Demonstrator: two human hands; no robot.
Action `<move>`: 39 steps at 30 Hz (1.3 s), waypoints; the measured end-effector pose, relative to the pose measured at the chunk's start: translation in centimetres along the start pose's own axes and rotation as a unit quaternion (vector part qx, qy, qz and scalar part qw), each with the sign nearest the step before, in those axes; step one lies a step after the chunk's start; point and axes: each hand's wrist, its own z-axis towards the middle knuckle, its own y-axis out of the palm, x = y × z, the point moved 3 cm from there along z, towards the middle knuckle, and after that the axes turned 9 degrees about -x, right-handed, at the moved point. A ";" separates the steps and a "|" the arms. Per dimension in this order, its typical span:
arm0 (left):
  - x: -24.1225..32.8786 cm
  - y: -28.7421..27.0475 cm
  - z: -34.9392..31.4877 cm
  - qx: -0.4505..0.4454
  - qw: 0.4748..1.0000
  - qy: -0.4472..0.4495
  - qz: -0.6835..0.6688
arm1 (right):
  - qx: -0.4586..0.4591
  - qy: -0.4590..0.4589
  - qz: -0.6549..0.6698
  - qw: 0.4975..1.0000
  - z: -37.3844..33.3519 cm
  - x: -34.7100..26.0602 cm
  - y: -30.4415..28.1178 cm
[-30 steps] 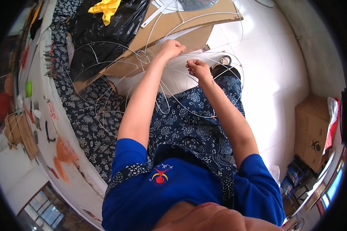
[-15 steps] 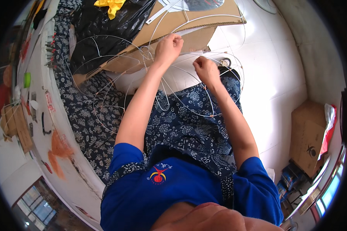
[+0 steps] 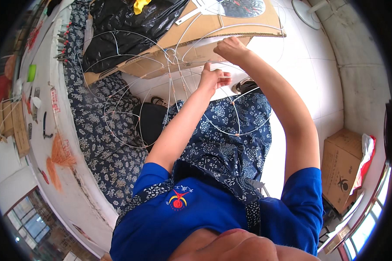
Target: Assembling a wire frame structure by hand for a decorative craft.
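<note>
A large wire frame (image 3: 169, 62) of thin white wire, bent into petal-like loops with small tied joints, spreads before me over my lap and the cardboard. My left hand (image 3: 213, 80) is at the frame's right part, thumb raised and fingers curled around a length of white wire. Above and to its right, my right hand (image 3: 233, 50) has its fingertips pressed together in a pinch. What lies in that pinch is too small to make out. The frame's lower loops hang over my dark blue patterned apron (image 3: 231, 115).
A cardboard box (image 3: 248, 27) stands ahead, with a black plastic bag (image 3: 130, 30), a yellow piece (image 3: 140, 6) and a round fan-like sheet (image 3: 244, 7). A white-covered bench (image 3: 69, 130) with tools and orange thread (image 3: 62, 154) runs along the left. Another carton (image 3: 340, 165) sits right.
My right hand has moved up and left, past my left hand. My left hand has dropped lower and to the right. The view has shifted slightly.
</note>
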 end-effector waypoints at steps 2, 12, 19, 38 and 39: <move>0.0 0.0 0.8 0.012 1.000 0.002 -0.005 | 0.012 -0.005 0.008 1.000 0.1 -0.2 -0.1; -1.5 0.5 -2.8 0.127 0.942 0.268 0.156 | 0.023 0.178 0.446 0.877 -3.8 -0.9 1.7; -0.8 -1.0 -2.0 0.092 0.927 0.321 0.171 | 0.031 0.239 0.674 0.699 -5.4 -3.2 4.5; 0.3 -2.1 -2.9 -0.067 0.992 0.079 -0.077 | 0.177 0.234 0.554 0.779 -6.2 -6.3 1.3; 0.0 -2.3 -3.0 -0.066 0.991 0.080 -0.081 | 0.175 0.232 0.553 0.781 -6.5 -6.7 1.4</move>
